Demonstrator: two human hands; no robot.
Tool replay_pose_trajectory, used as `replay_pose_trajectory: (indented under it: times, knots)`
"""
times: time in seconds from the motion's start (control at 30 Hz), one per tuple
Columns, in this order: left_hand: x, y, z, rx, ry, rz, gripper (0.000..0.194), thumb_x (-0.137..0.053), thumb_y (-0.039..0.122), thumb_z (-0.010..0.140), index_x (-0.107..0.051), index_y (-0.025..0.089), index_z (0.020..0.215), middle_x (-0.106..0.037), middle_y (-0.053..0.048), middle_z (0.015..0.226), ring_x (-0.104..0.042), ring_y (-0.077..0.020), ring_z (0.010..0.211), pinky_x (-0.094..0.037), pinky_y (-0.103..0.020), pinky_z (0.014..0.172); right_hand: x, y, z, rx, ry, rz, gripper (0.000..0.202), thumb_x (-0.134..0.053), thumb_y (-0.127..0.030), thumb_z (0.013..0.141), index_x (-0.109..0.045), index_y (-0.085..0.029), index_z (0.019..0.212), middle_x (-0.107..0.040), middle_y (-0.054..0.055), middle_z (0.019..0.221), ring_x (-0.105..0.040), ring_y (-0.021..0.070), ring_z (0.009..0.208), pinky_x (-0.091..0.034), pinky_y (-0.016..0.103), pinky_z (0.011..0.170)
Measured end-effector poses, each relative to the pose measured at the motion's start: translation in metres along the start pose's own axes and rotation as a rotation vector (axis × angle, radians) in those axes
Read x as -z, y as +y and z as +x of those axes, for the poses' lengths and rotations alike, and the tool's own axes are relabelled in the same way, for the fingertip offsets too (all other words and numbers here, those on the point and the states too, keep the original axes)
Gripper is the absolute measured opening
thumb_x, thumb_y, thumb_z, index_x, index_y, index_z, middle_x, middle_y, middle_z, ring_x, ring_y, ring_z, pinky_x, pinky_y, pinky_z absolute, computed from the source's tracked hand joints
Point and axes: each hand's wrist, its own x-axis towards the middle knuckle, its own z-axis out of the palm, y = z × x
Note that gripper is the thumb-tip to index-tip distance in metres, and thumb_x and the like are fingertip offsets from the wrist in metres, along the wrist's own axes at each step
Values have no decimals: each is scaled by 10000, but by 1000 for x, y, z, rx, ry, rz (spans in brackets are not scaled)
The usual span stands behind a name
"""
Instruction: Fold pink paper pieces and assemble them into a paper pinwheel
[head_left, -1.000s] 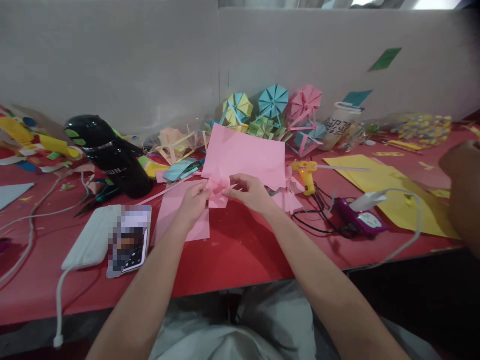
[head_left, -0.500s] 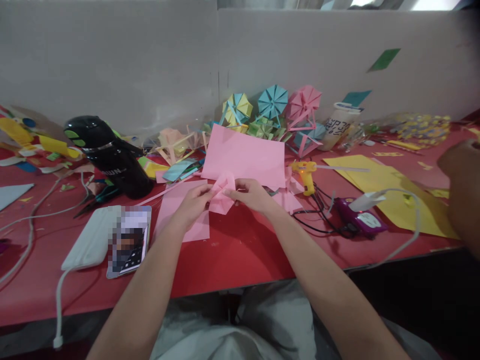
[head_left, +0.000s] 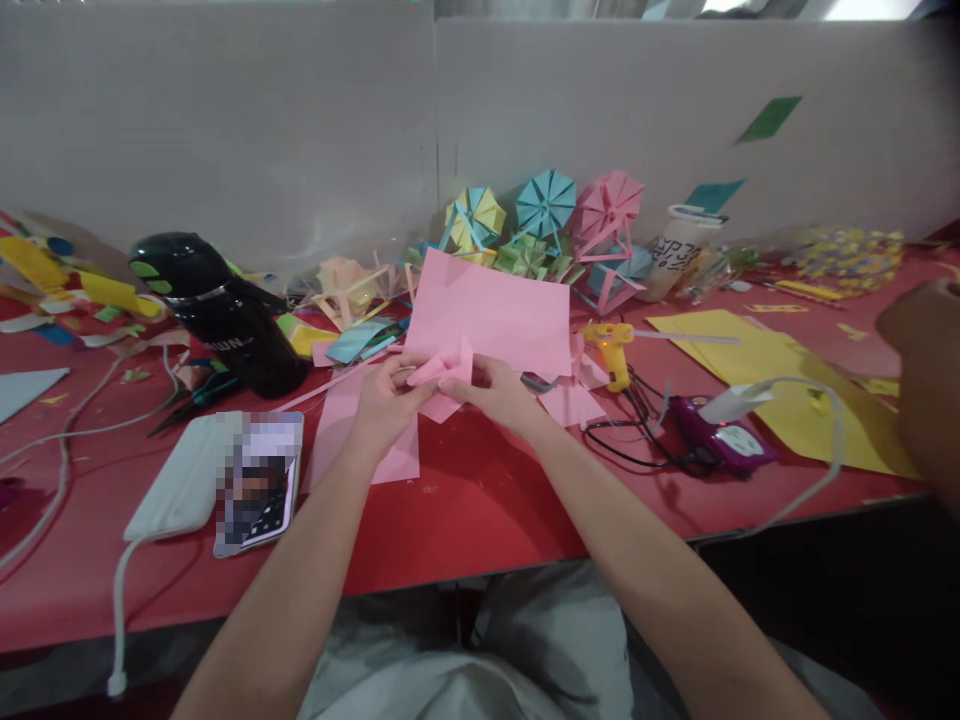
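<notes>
the folded pink paper piece [head_left: 444,378] sits right between the two hands, pinched from both sides and lifted a little off the red table [head_left: 465,510]. the left hand [head_left: 386,400] closes on it from about 9 o'clock, fingers curled onto its left edge; the right hand [head_left: 499,390] closes on it from about 3 o'clock, thumb and fingers pressed to its right side. both hands are narrow, fingertips nearly meeting across the piece, and one pointed flap of it stands up between them toward 12 o'clock.

just behind the piece, at 12 o'clock, a large pink sheet [head_left: 491,312] lies partly raised at its far edge. under the left hand, toward 7 o'clock, another flat pink sheet [head_left: 352,440] lies on the table. at 3 o'clock from the right hand, near but apart, lies a yellow glue gun [head_left: 611,350], and farther that way a purple power strip [head_left: 724,440] with a white plug in it. at 9 o'clock, well apart from the left hand, a black bottle [head_left: 217,310] lies on its side; nearer the table edge are a white power bank [head_left: 184,475] and a phone [head_left: 259,480] touching it. paper pinwheels [head_left: 546,205] stand by the wall at 12 o'clock. at the right border another person's hand [head_left: 919,330] shows over yellow paper [head_left: 757,350].
</notes>
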Motion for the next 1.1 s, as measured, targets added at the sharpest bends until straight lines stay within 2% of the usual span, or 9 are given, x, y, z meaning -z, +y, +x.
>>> replay_pose_trajectory:
  times: [0.1,0.23,0.4,0.63,0.8,1.1]
  knots:
    - [0,-2,1,1,12,-13,411,-802,316,662,-658,154,1011,-737,-95,982,-700,-209,884,-551,-340,787,0,-1,0,-1,-8,-18,407,-760,-484,709,-681,-157,936,-710,75,911,-636,176,768,-526,304,668]
    - [0,-5,2,-44,47,-21,420,-801,337,667,-694,163,1033,-706,-112,1144,-668,-235,1043,-543,-365,877,0,1,0,-31,49,2,391,-760,-475,709,-689,-151,915,-713,72,869,-621,159,707,-513,290,627]
    - [0,-4,2,-47,47,-51,450,-801,336,672,-705,167,1077,-692,-122,1207,-641,-253,1122,-534,-394,928,-1,2,0,-50,74,81,421,-783,-458,687,-689,-159,968,-727,87,925,-650,180,764,-536,309,673]
    - [1,-4,0,-25,41,-90,454,-801,287,668,-681,146,1083,-731,-117,1088,-695,-227,978,-544,-387,902,0,5,1,-28,80,74,377,-762,-423,725,-696,-151,977,-724,82,902,-639,166,726,-522,303,662]
    - [0,-3,-1,-22,84,-89,429,-810,311,667,-711,149,1052,-745,-104,1044,-698,-221,947,-547,-356,866,0,10,3,-9,78,85,388,-748,-421,745,-691,-148,1014,-729,92,934,-656,180,761,-527,308,678]
    - [-2,-1,0,-39,139,-131,389,-801,335,689,-745,161,1032,-758,-85,975,-696,-193,885,-548,-306,806,-3,8,3,64,64,104,445,-782,-423,702,-683,-148,1037,-731,107,1009,-678,216,859,-554,336,736]
